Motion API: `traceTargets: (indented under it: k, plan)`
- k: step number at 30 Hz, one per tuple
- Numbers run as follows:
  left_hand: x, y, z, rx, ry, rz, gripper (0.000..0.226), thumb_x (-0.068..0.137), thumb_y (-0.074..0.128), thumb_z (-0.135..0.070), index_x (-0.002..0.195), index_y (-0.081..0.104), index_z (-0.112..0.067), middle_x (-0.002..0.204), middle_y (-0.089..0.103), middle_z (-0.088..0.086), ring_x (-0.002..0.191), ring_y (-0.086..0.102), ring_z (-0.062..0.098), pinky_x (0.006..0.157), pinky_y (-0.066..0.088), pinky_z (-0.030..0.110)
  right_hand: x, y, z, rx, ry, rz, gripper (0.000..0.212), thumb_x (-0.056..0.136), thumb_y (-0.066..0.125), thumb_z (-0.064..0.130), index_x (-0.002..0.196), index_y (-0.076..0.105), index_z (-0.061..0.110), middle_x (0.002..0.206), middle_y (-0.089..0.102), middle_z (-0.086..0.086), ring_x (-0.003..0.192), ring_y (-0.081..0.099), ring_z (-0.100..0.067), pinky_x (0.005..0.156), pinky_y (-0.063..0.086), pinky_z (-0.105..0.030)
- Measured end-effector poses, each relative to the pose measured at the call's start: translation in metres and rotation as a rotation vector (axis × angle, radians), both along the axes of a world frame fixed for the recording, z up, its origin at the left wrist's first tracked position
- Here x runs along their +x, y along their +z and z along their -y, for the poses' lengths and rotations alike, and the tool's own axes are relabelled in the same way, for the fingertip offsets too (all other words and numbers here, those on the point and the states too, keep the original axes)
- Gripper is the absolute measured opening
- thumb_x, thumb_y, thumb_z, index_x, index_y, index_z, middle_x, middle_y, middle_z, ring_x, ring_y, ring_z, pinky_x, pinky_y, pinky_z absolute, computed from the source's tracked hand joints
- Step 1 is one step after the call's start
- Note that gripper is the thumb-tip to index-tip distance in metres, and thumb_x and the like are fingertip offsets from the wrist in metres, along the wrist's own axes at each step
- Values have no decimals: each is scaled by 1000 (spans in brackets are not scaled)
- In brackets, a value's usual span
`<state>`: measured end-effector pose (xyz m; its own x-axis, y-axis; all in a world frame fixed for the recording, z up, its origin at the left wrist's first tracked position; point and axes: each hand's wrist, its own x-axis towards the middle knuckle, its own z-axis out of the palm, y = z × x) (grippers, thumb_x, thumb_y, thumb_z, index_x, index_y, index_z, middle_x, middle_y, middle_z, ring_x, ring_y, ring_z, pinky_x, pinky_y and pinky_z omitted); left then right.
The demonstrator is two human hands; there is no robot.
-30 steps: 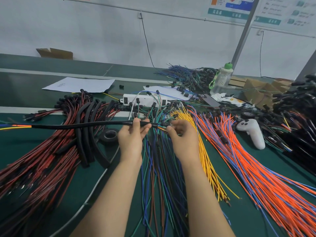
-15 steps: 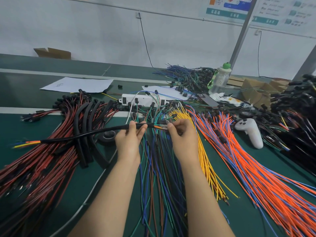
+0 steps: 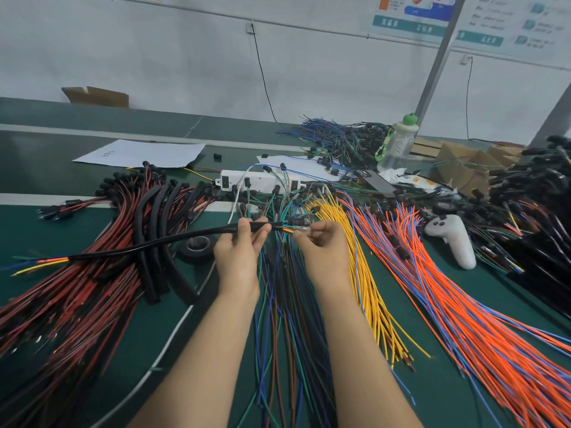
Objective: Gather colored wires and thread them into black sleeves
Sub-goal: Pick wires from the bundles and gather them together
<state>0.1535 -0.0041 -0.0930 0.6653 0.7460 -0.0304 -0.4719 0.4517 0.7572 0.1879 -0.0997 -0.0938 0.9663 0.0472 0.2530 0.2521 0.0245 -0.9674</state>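
My left hand point(image 3: 239, 257) pinches the right end of a thin black sleeve point(image 3: 160, 243) that sags down to the left across the table. Colored wire ends point(image 3: 40, 263), orange, yellow and blue, stick out of its far left end. My right hand point(image 3: 321, 250) grips the same wire bundle point(image 3: 289, 229) just right of the sleeve mouth, where green, orange and yellow strands enter it. The two hands are a few centimetres apart. Under my forearms lies a loose pile of blue, green and brown wires point(image 3: 287, 319).
Red-and-black wires point(image 3: 77, 304) and several thick black sleeves point(image 3: 154, 239) cover the left. A black tape roll point(image 3: 197, 247) sits beside my left hand. Yellow wires point(image 3: 367, 273), orange-blue wires point(image 3: 457, 310), a white controller point(image 3: 454, 242), a power strip point(image 3: 256, 182) and a bottle point(image 3: 398, 143) lie right and behind.
The sleeve's left end has dropped and swung toward me, so it now slopes down to the left. Its protruding wire ends have come in from the left edge. Both hands kept their grip.
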Motion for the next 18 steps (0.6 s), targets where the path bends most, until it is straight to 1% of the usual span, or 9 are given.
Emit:
traceTargets:
  k: [2,5,8,11,14,15,16,18]
  plan:
    - [0,0,1,7,2,0,22,99,44,-11,80,53,-5,74,68,4,65,70,7,61,52,12,1,0,-1,4,-11,21,30,84,69,6,86,45,25,82,55,3,73,54,-6,67,43,-10]
    - [-1,1,0,8,-3,-10,21,99,45,-12,81,54,-4,77,68,6,66,70,7,62,52,12,1,0,0,47,1,11,29,85,68,6,88,45,25,82,56,2,75,55,-8,69,42,-10]
    - [-2,1,-4,-27,-1,-12,20,99,46,-12,83,54,-2,81,67,10,66,70,8,62,52,12,2,0,3,99,6,-16,27,86,67,7,88,47,25,81,58,1,77,57,-11,67,42,-8]
    - [-4,2,-8,-75,11,-18,18,99,46,-13,86,53,-2,86,67,12,68,71,7,63,52,11,3,2,7,136,1,-38,22,87,65,4,90,50,20,83,57,0,81,57,-15,72,45,-15]
    - [-5,2,-8,-81,13,-21,19,99,46,-13,84,52,-3,86,67,12,68,70,7,64,53,12,3,3,9,111,0,-53,16,87,65,3,90,54,14,82,57,-1,84,59,-19,79,49,-25]
    - [-5,2,-8,-81,12,-24,19,99,46,-13,84,52,-4,86,67,12,68,70,7,64,53,12,3,4,9,106,0,-56,15,87,65,4,90,55,14,83,59,-2,85,60,-20,80,49,-27]
    - [-5,3,-8,-83,11,-22,19,99,46,-13,84,52,-4,87,66,12,67,70,7,65,53,12,3,5,10,102,1,-59,15,87,66,4,89,55,14,83,60,-2,85,61,-19,81,49,-25]
    - [-5,3,-8,-89,8,-13,18,99,46,-13,84,52,-5,90,66,14,67,70,7,66,54,13,3,6,12,88,13,-77,12,87,66,6,92,58,13,84,63,-2,81,62,-13,76,48,-17]
